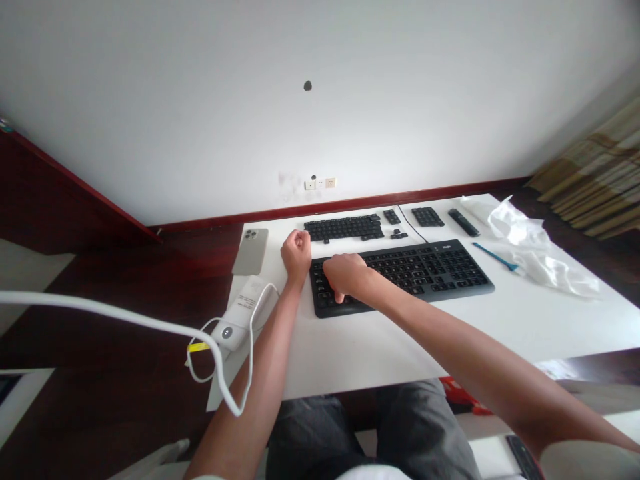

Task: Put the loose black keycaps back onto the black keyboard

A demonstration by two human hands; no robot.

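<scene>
- The right hand (346, 272) is over the left end of the black keyboard (425, 268), fingers curled under and thumb pointing down at the keys; whether it pinches anything cannot be told.
- The left hand (297, 252) is curled into a loose fist just beside the keyboard's left edge, to the left of the right hand; its fingers hide whether something is held inside.
- The keyboard lies flat on the white bench (400, 353), beneath the right hand and reaching well out to its right.
- Beyond both hands, a block of loose black keycaps (343, 228) is laid out in rows.
- Farther right past the right hand are a square block of number-pad keycaps (427, 217) and a dark oblong object (463, 223).
- Well to the right of the hands, a slim blue tool (495, 257) lies beside crumpled clear plastic (520, 227).
- To the left of the left hand, a phone (251, 252) lies with its camera side up.
- Nearer the person than the phone, left of the left forearm, is a white device (243, 310) with a white cable (150, 325) looping near it.
</scene>
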